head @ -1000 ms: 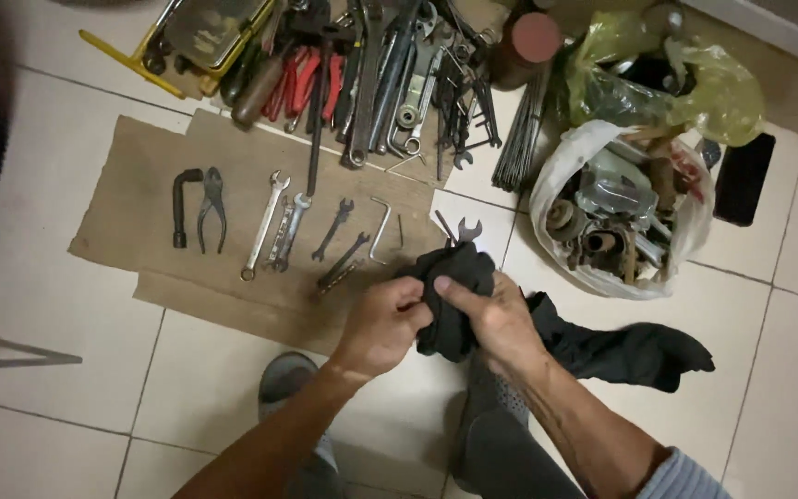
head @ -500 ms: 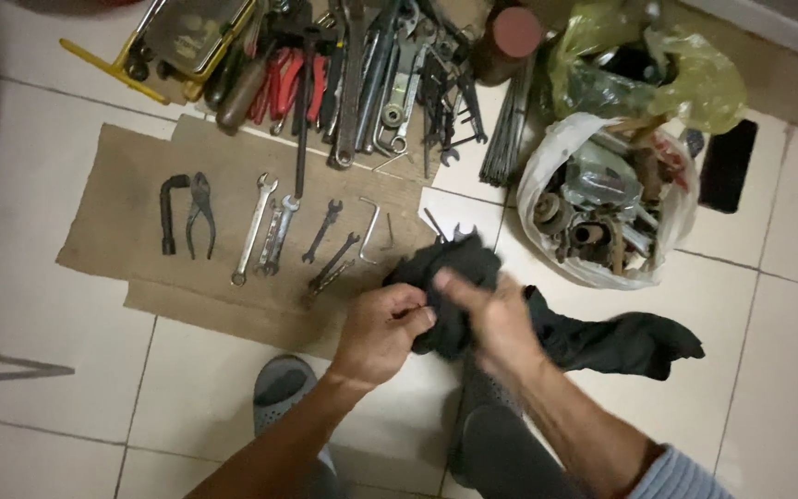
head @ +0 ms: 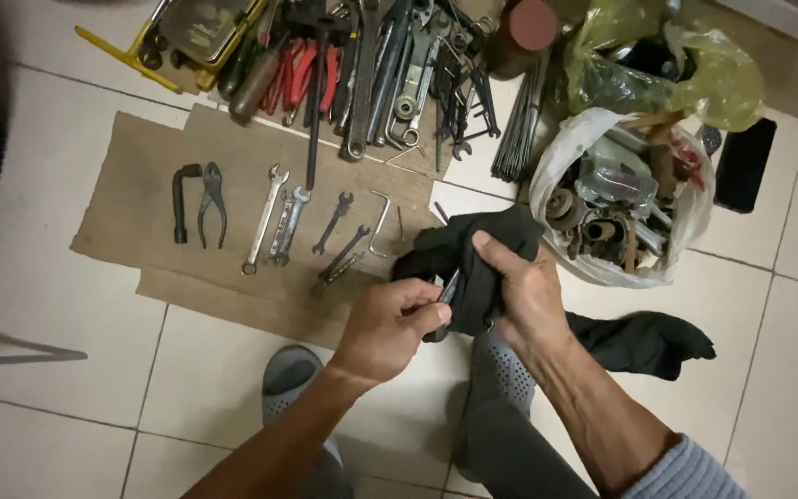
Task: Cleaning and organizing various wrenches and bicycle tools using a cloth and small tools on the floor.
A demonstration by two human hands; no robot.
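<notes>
A black cloth [head: 459, 245] is bunched in my right hand [head: 519, 291], and its loose end [head: 644, 342] trails right across the floor tiles. My left hand [head: 390, 328] pinches a small metal tool [head: 448, 288] whose end pokes out of the cloth folds. Both hands meet over the near edge of a brown cardboard sheet [head: 140, 222]. On the sheet lie pliers [head: 211, 201], an L-shaped socket wrench [head: 180, 199], several spanners [head: 274, 222] and a hex key [head: 379, 226], laid side by side.
A heap of tools with red-handled pliers [head: 302, 79] lies at the top. To the right stand a white plastic bag of metal parts [head: 616, 203], a yellow-green bag [head: 695, 74] and a brown can [head: 521, 32]. Two grey slippers [head: 290, 379] sit below my hands.
My hands have shifted a little with the cloth, and the left fingers have moved onto the small tool's end sticking out of it. The view has drifted slightly.
</notes>
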